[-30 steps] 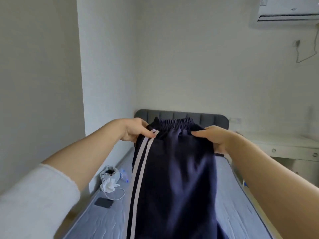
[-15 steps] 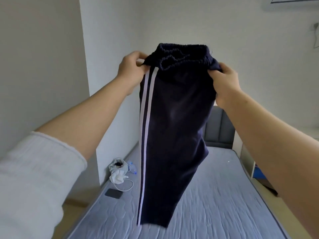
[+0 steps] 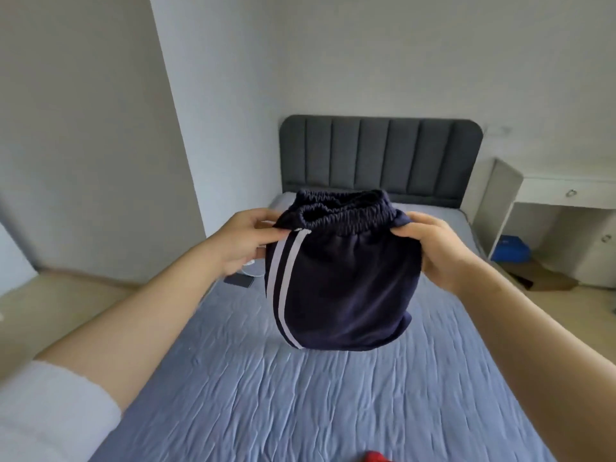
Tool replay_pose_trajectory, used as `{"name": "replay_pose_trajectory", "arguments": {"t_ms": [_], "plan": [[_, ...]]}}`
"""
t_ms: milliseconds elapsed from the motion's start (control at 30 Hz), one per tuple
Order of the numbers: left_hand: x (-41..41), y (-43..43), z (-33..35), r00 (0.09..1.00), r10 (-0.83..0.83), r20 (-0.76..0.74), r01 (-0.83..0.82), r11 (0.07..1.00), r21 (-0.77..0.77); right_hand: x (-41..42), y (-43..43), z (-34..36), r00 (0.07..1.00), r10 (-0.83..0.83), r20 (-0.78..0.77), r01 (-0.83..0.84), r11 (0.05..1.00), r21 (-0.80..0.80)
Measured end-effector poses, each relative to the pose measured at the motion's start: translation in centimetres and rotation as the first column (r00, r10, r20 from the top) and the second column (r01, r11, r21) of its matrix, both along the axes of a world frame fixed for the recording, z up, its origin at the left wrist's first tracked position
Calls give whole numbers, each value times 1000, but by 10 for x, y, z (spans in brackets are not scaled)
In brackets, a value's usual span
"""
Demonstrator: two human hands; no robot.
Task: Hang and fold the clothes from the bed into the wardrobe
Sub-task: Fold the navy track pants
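Note:
Dark navy trousers with two white side stripes hang over the bed, held up by their elastic waistband. My left hand pinches the waistband's left corner by the stripes. My right hand grips the right corner, fingers curled round the cloth. The lower edge of the trousers touches or hovers just above the blue sheet. The wardrobe is not in view.
A grey padded headboard stands at the far end. A dark phone with a white cable lies on the bed's left side. A white desk with a blue thing under it stands to the right. Something red shows at the bottom edge.
Both hands came down with the trousers, from raised high against the wall to low over the bed. The trousers now look much shorter. The view tilted down.

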State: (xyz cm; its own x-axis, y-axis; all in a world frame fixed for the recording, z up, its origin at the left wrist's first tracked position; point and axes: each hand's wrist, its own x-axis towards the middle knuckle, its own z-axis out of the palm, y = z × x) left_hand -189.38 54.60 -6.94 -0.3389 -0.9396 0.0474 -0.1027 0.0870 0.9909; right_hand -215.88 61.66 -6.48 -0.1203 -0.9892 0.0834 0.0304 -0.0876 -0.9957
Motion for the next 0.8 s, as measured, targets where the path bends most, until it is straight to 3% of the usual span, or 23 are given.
{"name": "replay_pose_trajectory", "arguments": {"t_ms": [167,333,567,800], "plan": [[-6,23,-121,995,34,98,-61,956,288,1,22,-111,1000,-11,-2,11,943,332],[-9,45,-206,985,59,162,-130,871,474,6,39,-193,998,-60,29,35,842,538],[-11,56,-284,961,39,273,-205,763,613,5,42,-271,997,-60,-50,78,715,694],[-27,12,-330,941,3,339,-220,766,605,-1,-3,-326,955,-12,-296,225,677,701]]}}
